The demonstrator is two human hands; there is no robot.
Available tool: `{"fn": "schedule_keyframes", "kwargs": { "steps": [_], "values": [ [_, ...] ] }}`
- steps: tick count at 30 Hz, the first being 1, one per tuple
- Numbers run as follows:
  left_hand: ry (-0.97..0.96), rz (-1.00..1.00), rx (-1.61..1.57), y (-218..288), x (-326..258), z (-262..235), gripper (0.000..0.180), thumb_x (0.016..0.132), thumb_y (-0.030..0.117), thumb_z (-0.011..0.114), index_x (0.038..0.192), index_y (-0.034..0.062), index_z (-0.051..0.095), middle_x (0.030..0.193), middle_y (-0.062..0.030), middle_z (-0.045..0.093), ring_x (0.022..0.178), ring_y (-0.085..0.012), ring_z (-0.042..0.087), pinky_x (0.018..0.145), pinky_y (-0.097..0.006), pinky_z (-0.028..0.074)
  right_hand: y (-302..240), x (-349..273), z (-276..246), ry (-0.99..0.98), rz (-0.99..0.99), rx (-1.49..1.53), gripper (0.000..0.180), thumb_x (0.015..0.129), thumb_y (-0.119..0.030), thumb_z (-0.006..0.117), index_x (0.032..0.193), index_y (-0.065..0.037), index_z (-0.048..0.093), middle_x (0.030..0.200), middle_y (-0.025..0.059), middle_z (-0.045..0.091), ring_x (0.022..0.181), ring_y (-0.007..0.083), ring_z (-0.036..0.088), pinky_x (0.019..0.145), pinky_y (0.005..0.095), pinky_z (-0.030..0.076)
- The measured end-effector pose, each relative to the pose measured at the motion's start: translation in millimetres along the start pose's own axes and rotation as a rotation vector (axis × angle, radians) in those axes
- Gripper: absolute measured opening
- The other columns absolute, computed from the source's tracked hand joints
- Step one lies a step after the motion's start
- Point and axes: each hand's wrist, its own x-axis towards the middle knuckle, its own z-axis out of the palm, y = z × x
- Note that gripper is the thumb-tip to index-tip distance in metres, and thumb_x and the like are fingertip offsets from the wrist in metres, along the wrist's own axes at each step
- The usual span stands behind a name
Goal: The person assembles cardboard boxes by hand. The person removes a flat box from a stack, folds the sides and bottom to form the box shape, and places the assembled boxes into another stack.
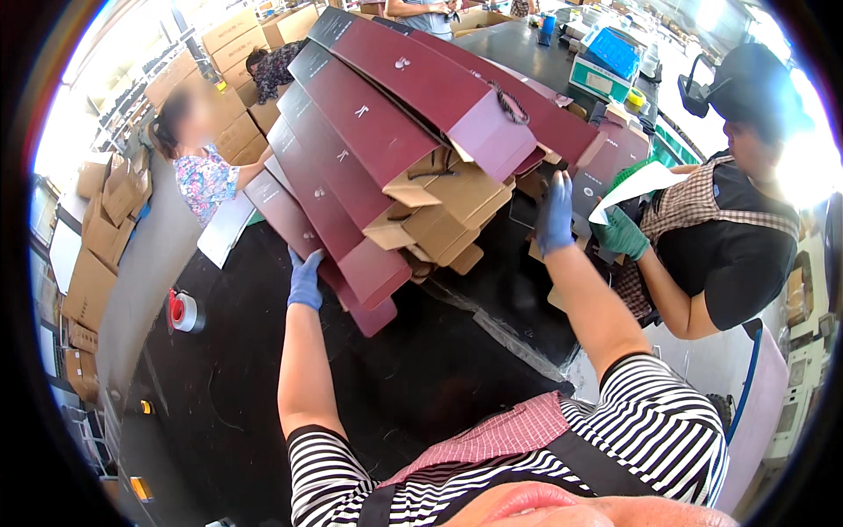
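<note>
A fanned stack of long maroon cartons (369, 105) spreads over the black table in front of me, with several open ends and brown cardboard flaps (448, 220) facing me. My left hand (305, 279), in a blue glove, grips the lower left edge of the stack, its thumb on one side and the fingers partly hidden by the carton. On the other side, my blue-gloved right hand (555, 213) is raised with fingers stretched out, its tips by the lower corner of the rightmost carton. Whether those tips touch it I cannot tell.
At right, a person (729, 211) in green gloves holds a white sheet (645, 186) beside more maroon cartons. Another person (206, 167) stands across the table at left. A tape roll (184, 312) lies on the black table (237, 378). Brown boxes (105, 263) are piled at far left.
</note>
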Motion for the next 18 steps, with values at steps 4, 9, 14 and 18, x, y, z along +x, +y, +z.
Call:
{"fn": "schedule_keyframes", "kwargs": {
  "steps": [4,9,14,18],
  "values": [
    [-0.013,0.062,-0.003,-14.6,11.9,-4.9,0.093,0.08,0.002,0.067,0.157,0.0162,0.017,0.141,-0.0136,0.051,0.121,-0.0301,0.055,0.102,-0.044,0.047,-9.9,-180.6,-40.8,-0.416,-0.4,-0.566,0.048,0.101,-0.01,0.055,0.144,0.003,0.042,0.144,0.0144,0.05,0.132,0.0239,0.048,0.109,0.0355,0.039],
    [0.043,0.067,-0.021,-20.6,32.5,7.2,0.094,0.078,0.001,0.07,0.157,0.0136,0.019,0.14,-0.0133,0.052,0.122,-0.0314,0.055,0.104,-0.042,0.046,-5.1,-318.1,-131.5,-0.793,-0.34,-0.897,0.055,0.089,-0.009,0.067,0.139,-0.001,0.048,0.137,0.0207,0.053,0.129,0.0383,0.05,0.11,0.0438,0.04],
    [0.074,0.006,-0.152,-43.6,56.9,34.1,0.095,0.085,0.006,0.069,0.16,0.0191,0.012,0.139,-0.0142,0.054,0.115,-0.0311,0.06,0.09,-0.051,0.053,14.0,-381.0,-168.1,-0.954,-0.476,-1.311,0.047,0.092,-0.027,0.058,0.134,-0.006,0.057,0.142,0.0168,0.051,0.137,0.0368,0.042,0.115,0.0507,0.03],
    [0.182,0.107,-0.113,-65.9,107.8,47.6,0.087,0.09,0.026,0.073,0.158,0.0148,0.02,0.14,-0.0156,0.052,0.116,-0.0296,0.058,0.089,-0.048,0.053,53.8,-407.0,-171.1,-0.964,-0.537,-1.347,0.045,0.089,-0.027,0.059,0.13,-0.009,0.061,0.144,0.0152,0.05,0.137,0.0351,0.043,0.115,0.0509,0.031]
  ]
}}
